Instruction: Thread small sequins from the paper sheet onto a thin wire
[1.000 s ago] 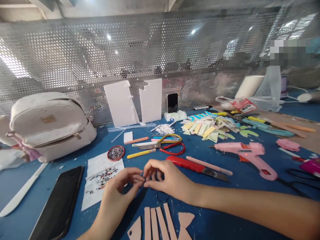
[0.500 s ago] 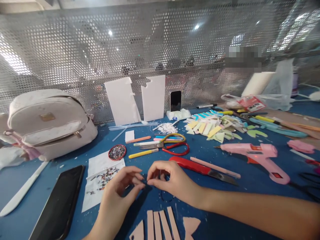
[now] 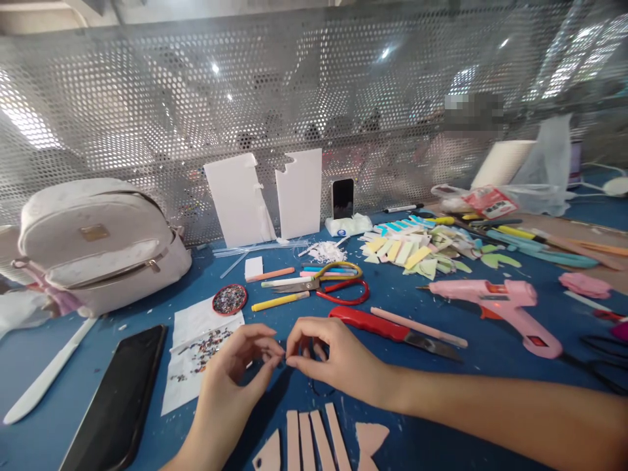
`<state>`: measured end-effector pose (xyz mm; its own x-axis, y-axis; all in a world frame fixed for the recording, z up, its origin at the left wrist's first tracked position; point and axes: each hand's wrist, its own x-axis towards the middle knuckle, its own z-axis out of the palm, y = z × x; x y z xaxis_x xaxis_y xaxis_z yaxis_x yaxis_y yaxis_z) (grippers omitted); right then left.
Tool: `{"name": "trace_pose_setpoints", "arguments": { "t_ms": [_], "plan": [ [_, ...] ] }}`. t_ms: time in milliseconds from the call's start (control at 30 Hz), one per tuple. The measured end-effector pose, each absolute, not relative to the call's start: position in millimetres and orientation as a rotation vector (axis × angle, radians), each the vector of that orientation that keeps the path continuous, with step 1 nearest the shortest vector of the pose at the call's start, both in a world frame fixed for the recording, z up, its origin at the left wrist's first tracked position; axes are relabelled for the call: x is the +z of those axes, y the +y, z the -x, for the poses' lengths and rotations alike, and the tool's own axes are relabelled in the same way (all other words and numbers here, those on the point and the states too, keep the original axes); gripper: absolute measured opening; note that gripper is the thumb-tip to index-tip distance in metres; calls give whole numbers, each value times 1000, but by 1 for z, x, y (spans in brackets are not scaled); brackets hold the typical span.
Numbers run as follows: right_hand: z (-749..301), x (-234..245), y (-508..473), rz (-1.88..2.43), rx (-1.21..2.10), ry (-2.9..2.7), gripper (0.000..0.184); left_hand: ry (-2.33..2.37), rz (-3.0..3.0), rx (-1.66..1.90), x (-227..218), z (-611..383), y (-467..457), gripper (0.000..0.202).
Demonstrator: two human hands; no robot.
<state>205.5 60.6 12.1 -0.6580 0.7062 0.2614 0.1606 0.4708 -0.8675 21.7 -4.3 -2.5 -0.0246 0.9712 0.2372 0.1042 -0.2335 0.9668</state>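
Note:
My left hand [image 3: 243, 366] and my right hand [image 3: 328, 350] meet over the middle of the blue table, fingertips almost touching. Thumb and forefinger are pinched on each hand. Whatever sits in the left pinch is too small to make out. A thin dark string [image 3: 321, 392] curves below my right hand and seems to run up into its fingers. Left of the hands, small mixed beads [image 3: 209, 347] lie scattered on a white paper sheet [image 3: 179, 392]. A red-rimmed round dish [image 3: 229, 299] full of tiny beads stands at the sheet's top edge.
Pink cut strips [image 3: 307, 435] lie nearest me. Behind my hands are red-handled scissors [image 3: 343, 291], markers [image 3: 279, 301] and a red cutter [image 3: 367, 322]. A pink glue gun [image 3: 490, 294] rests right, a black phone [image 3: 118, 392] left, a white backpack [image 3: 98, 255] behind it.
My fingertips have come closer together, and the right hand sits slightly further left. The view has shifted a little; the things on the table look unmoved.

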Motion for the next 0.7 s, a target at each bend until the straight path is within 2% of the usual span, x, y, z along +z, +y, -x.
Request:
{"name": "trace_pose_setpoints", "arguments": {
  "t_ms": [500,700],
  "plan": [
    [-205,13,61,690,1239,-2052,6,1250,-1414,1360,3,-26,-3,34],
    [-204,15,61,686,1331,-1985,4,1347,-1514,1354,9,-26,-3,33]
  ]
}}
